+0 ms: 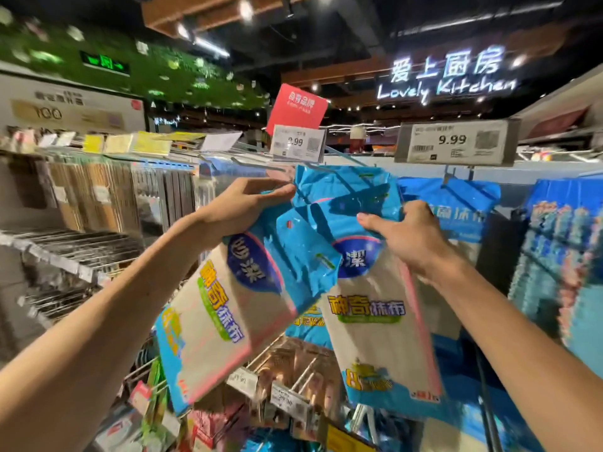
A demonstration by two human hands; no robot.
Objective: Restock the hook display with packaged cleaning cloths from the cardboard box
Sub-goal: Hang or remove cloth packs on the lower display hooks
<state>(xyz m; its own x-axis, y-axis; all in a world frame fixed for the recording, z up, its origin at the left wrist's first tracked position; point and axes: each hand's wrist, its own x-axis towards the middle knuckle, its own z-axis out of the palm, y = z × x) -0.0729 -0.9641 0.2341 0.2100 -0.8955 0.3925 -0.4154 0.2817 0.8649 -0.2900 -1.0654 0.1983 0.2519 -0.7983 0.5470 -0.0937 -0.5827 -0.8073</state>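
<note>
Gripping blue tops, the left hand holds the left pack aside while the right hand keeps the right pack, hanging lengthwise, nearest the hook.

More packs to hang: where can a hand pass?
A dark gap between the hung packs under the right price tag and the far-right blue packages. Crowded: the middle, where left hand and right hand grip cloth packs, and the hooks below.

A tilted pack overlaps an upright pack (both blue-topped).
</note>
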